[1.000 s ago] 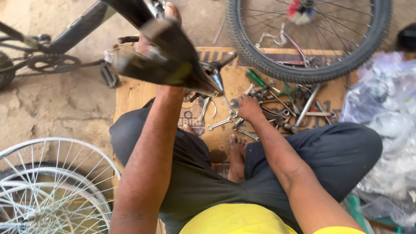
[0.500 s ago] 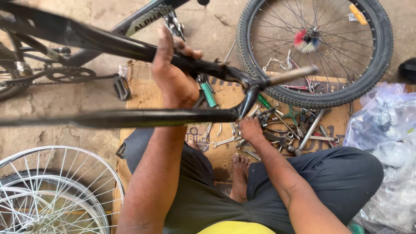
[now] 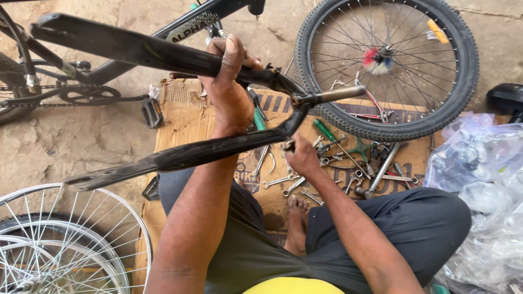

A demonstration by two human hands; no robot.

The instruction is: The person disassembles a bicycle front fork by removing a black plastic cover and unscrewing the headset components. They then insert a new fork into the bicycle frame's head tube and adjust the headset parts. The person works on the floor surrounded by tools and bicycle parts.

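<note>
Fork blades of a black bicycle fork (image 3: 163,51) run long across the frame, from the upper left toward the centre, where they meet at the crown and a bare metal steerer tube (image 3: 332,95) pokes out to the right. The lower blade slants from that crown down to the lower left of the frame. The left hand (image 3: 229,73) is closed around the upper blade close to the crown, thumb on top, holding the fork up in the air above the cardboard sheet (image 3: 180,117).

The right hand (image 3: 302,158) sits just below and slightly right of the crown, near the centre of the frame. Its fingers are curled and it seems to pinch a small dark part near the lower blade's root; whether it grips the fork itself, I cannot tell. This hand is nearer to the scattered wrenches (image 3: 283,182) on the cardboard, which lie just beneath it.

Beyond, in the upper right of the frame, a spoked wheel with tyre (image 3: 463,71) lies on the cardboard. Bare silver rims (image 3: 71,239) fill the lower left, and crumpled clear plastic bags (image 3: 485,190) sit at the right edge.
</note>
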